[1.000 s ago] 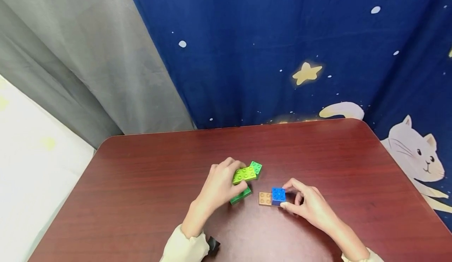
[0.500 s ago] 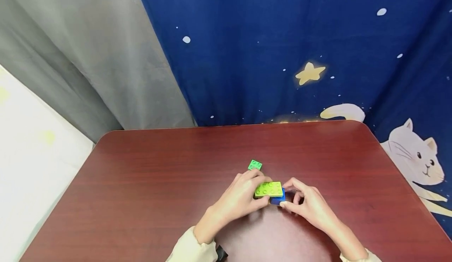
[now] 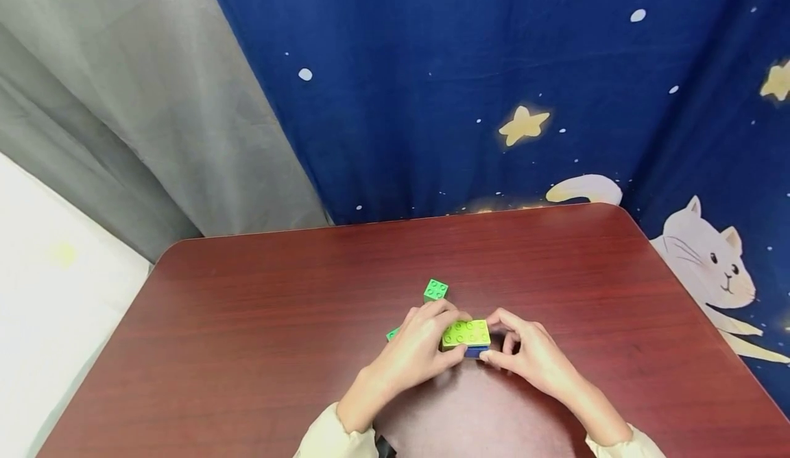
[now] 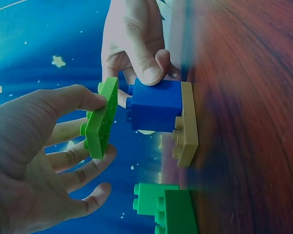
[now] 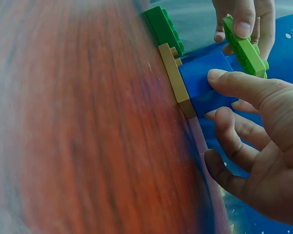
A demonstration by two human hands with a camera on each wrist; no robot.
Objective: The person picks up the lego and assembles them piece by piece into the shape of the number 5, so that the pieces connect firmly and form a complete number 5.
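My left hand (image 3: 420, 348) pinches a flat lime-green building brick (image 3: 465, 333) between thumb and fingers. In the left wrist view this lime brick (image 4: 102, 119) is slightly tilted, with a small gap between it and the studs of a blue brick (image 4: 158, 105). The blue brick sits on one end of a tan flat brick (image 4: 188, 124), which lies on the table. With thumb and fingertips, my right hand (image 3: 531, 348) grips the blue brick's sides. From above, the lime brick covers most of the blue one and hides the tan one.
Behind the left hand lies a small bright green brick (image 3: 435, 289). A darker green brick (image 5: 163, 31) is beside the tan one, mostly hidden by the left hand from above. The dark red table (image 3: 278, 293) ends at a blue curtain (image 3: 395, 101).
My left hand has carried the lime brick rightward from above the darker green brick to over the blue one. My right hand has kept its grip on the blue brick.
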